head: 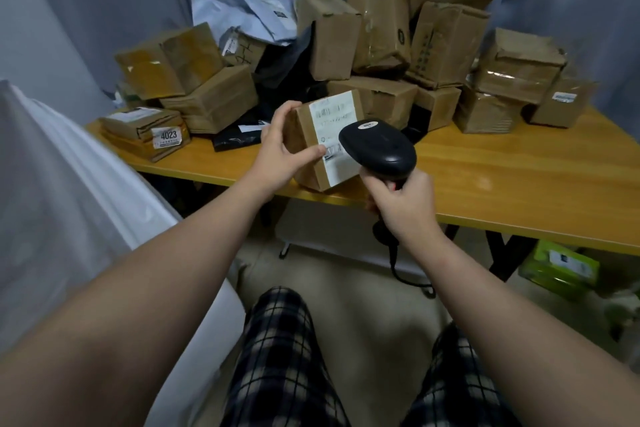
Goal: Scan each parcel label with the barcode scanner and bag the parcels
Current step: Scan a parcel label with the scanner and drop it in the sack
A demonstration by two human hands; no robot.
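Nearest, we find the right hand (403, 204) clenched round the handle of the scanner (379, 149), whose head sits over the label (337, 118). Just left, the left hand (282, 149) grasps the parcel (302, 130), tilted at the near edge of the counter (519, 177). A white bag (69, 184) lies at left. Farther back, we record a pile (377, 28) of boxes and mailers on the counter.

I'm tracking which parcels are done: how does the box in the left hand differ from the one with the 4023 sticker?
The held box is gripped tilted by the left hand, facing the scanner; the 4023 box lies flat on the table, untouched. The held box is blocky; the 4023 box is low and flat. The held box carries a large white label; the 4023 box shows a small numbered sticker. Both are brown cardboard.
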